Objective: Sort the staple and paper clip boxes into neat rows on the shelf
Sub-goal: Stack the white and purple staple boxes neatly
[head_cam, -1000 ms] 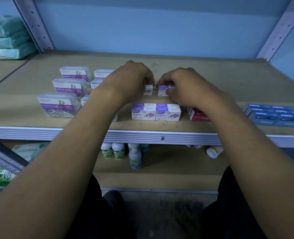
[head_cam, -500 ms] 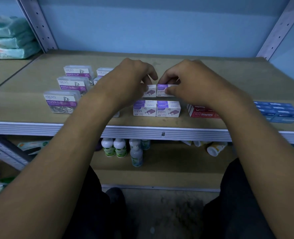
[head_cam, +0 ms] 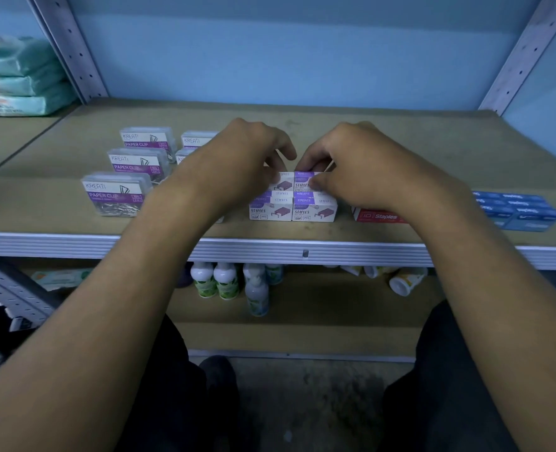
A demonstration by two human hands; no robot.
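Observation:
Two purple-and-white staple boxes (head_cam: 293, 208) stand side by side near the shelf's front edge. Right behind them stands a second pair. My left hand (head_cam: 247, 158) grips the left box of that back pair (head_cam: 281, 182), and my right hand (head_cam: 361, 161) grips the right one (head_cam: 302, 181). Clear paper clip boxes (head_cam: 115, 194) with purple labels form rows on the left; my left forearm hides part of them. A red staples box (head_cam: 379, 216) and a block of blue boxes (head_cam: 518, 210) lie to the right.
The brown shelf board (head_cam: 433, 141) has a metal front rail (head_cam: 302, 252). Grey perforated uprights (head_cam: 71, 50) stand at the back corners. Teal packs (head_cam: 12, 76) are stacked far left. Small bottles (head_cam: 224, 282) stand on the lower shelf; one (head_cam: 403, 282) lies on its side.
Both hands have stayed on the back pair of staple boxes, which now sit close behind the front pair. The camera has shifted slightly.

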